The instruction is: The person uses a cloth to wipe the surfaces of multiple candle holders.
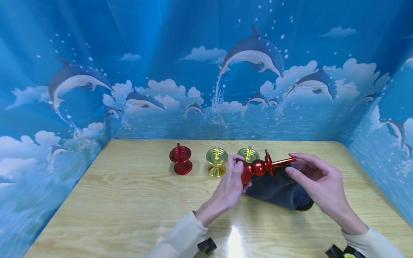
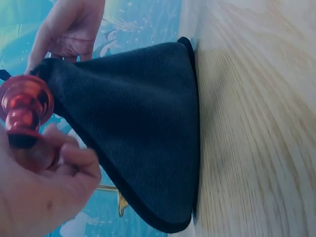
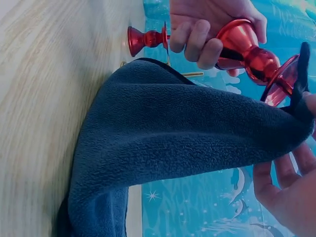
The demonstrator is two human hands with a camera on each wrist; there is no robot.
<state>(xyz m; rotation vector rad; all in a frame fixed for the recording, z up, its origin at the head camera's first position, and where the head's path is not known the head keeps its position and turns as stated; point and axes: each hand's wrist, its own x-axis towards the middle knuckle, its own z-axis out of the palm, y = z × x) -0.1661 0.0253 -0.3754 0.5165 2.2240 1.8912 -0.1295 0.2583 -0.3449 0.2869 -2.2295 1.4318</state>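
My left hand [image 1: 231, 183] grips a red metal candle holder [image 1: 258, 166] by its base and holds it sideways above the table, spike pointing right. My right hand [image 1: 314, 179] pinches the top of a dark grey-blue cloth [image 1: 280, 190] at the holder's dish rim. The rest of the cloth drapes down onto the wood. In the right wrist view the cloth [image 3: 173, 143] stretches from the table up to my right fingers [image 3: 296, 163], beside the held holder [image 3: 247, 49]. In the left wrist view the cloth [image 2: 143, 133] hangs behind the holder [image 2: 24, 106].
Three more holders stand in a row at the back of the wooden table [image 1: 129, 200]: a red one [image 1: 180, 163], a gold one [image 1: 217, 163] and a green-gold one [image 1: 248, 154] partly behind my left hand. Blue dolphin-print curtains [image 1: 206, 71] wall three sides.
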